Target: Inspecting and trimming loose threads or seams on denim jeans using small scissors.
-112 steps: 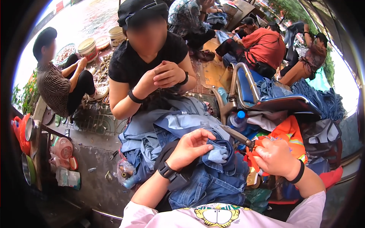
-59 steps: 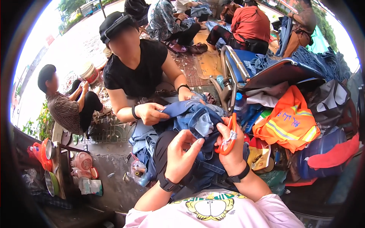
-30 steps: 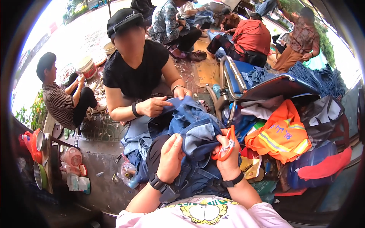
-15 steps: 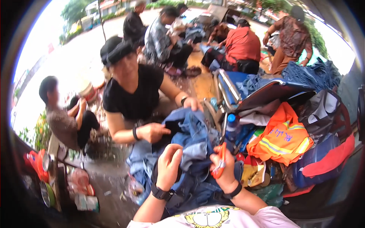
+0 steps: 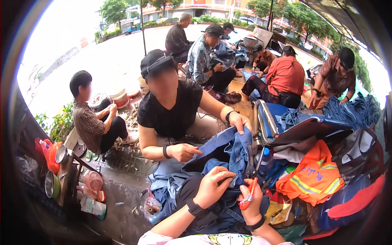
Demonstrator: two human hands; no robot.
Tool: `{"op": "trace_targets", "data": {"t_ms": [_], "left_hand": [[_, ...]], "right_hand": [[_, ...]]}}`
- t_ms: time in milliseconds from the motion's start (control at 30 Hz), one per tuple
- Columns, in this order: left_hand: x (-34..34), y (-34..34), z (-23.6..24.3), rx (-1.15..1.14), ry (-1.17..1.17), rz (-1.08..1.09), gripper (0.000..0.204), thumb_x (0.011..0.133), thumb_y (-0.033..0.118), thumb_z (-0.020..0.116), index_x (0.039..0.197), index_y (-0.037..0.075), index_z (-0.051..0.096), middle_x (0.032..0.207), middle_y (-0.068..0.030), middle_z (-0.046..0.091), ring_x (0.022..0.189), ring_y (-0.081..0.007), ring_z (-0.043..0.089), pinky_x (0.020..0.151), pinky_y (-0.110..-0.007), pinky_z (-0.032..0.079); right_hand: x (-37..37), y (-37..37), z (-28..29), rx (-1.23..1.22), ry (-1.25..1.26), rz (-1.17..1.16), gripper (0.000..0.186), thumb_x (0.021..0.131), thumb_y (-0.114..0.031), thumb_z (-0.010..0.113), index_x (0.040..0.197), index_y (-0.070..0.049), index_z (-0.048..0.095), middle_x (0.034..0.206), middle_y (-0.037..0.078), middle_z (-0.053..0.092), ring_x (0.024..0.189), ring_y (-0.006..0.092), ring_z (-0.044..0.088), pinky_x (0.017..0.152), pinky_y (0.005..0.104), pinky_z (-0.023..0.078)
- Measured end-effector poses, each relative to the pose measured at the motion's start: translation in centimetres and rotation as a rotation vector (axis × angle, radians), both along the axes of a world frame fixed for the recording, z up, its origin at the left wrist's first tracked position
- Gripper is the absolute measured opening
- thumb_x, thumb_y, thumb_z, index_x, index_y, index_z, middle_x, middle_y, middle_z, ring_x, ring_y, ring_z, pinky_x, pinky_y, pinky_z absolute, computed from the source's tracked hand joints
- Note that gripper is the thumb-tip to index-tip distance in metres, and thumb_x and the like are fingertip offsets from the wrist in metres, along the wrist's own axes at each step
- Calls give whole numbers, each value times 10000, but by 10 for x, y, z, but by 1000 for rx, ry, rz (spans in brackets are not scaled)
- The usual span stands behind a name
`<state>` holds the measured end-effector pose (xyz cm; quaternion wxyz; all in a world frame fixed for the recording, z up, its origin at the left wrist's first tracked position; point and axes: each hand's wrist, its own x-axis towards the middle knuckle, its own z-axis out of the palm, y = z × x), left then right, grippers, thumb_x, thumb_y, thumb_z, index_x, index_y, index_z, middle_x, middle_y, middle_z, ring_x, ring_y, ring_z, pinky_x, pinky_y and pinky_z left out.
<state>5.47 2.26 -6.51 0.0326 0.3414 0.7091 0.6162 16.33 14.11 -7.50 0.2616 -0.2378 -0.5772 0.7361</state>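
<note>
Blue denim garments [image 5: 218, 210] lie heaped over my lap, their folds hiding most of their shape. With thumb and fingers pressed together, my left hand [image 5: 213, 185] pinches an edge of the denim. My right hand [image 5: 251, 202] is closed around red-handled scissors [image 5: 254, 187], whose thin end points upward; its fingertips meet the same cloth near my left hand. Across from me, a co-worker in a black top [image 5: 169, 108] holds up the denim's far edge with one hand [image 5: 240, 121]. That person's other hand [image 5: 184, 152] hovers over the cloth with fingers bent.
To the right lie an orange reflective vest [image 5: 312, 175], a blue-capped bottle [image 5: 266, 159] and a blue folding chair [image 5: 269, 116]. More denim [image 5: 353, 110] is piled behind. Bowls [image 5: 52, 184] and plastic containers [image 5: 93, 179] stand at left. Several people sit working farther back.
The view has tilted up and shifted left. My hands have come closer together at the denim edge, and the co-worker's hand has raised the cloth's far edge.
</note>
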Motion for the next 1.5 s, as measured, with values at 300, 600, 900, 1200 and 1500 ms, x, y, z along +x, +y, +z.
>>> {"op": "trace_targets", "data": {"t_ms": [300, 600, 900, 1200, 1500], "left_hand": [[3, -6, -6, 52, 36, 24, 120, 841, 42, 697, 960, 31, 704, 1003, -96, 662, 945, -244, 659, 825, -322, 521], [5, -13, -6, 60, -2, 28, 71, 855, 49, 695, 891, -11, 687, 891, -102, 666, 847, -224, 650, 774, -310, 510], [10, -18, 5, 34, -5, 37, 154, 771, -20, 706, 918, 2, 665, 935, -90, 647, 901, -210, 620, 816, -298, 477], [22, -42, 13, 30, -42, 150, 303, 743, -37, 720, 1037, 11, 667, 996, -95, 637, 933, -222, 612, 846, -314, 478], [19, -67, -27, -32, -326, 50, 293, 855, -9, 694, 1136, 36, 628, 1035, 15, 570, 822, -43, 518, 701, -212, 435]], "right_hand": [[9, -1, 1, 48, 2, 27, 181, 892, -46, 688, 1058, -21, 623, 725, -25, 564, 532, 43, 498, 485, 208, 406], [15, -4, -3, 131, -40, 60, 182, 880, -52, 701, 1044, -29, 627, 698, -36, 557, 577, 31, 504, 514, 207, 403], [8, -2, 5, 166, -57, 76, 161, 899, -73, 685, 1048, -47, 631, 710, -48, 562, 573, 21, 504, 501, 202, 404], [9, -5, 20, 224, -119, 98, 204, 905, -76, 692, 1101, -34, 648, 828, -47, 590, 639, 8, 465, 563, 183, 375], [80, 40, 29, -28, 29, 684, 301, 964, -216, 604, 881, 71, 640, 806, 84, 636, 545, 57, 505, 526, 209, 412]]}}
